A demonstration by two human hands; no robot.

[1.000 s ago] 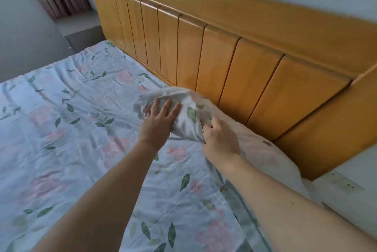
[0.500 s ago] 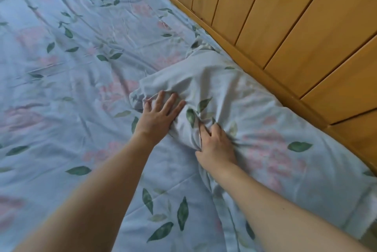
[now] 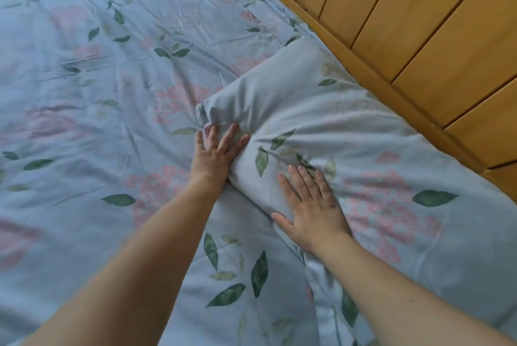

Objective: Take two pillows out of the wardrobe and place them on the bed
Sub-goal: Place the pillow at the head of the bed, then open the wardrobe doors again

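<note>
We see the pillow (image 3: 321,121) lying flat on the bed (image 3: 84,93), its long axis running alongside the wooden headboard (image 3: 419,23), one rumpled end pointing toward the upper left. Its soft, creased cotton case is pale blue with green leaves and faded pink blooms, matching the sheet beneath. Our left hand (image 3: 215,155) presses straight fingers against the bunched near corner. Our right hand (image 3: 310,205) lies spread, palm down, on the pillow's near edge. The headboard is glossy honey-coloured planks. We find no readable writing.

Floral-sheeted bed (image 3: 84,93) w/ pillow (image 3: 349,135) lying flat by headboard (image 3: 419,23).
</note>
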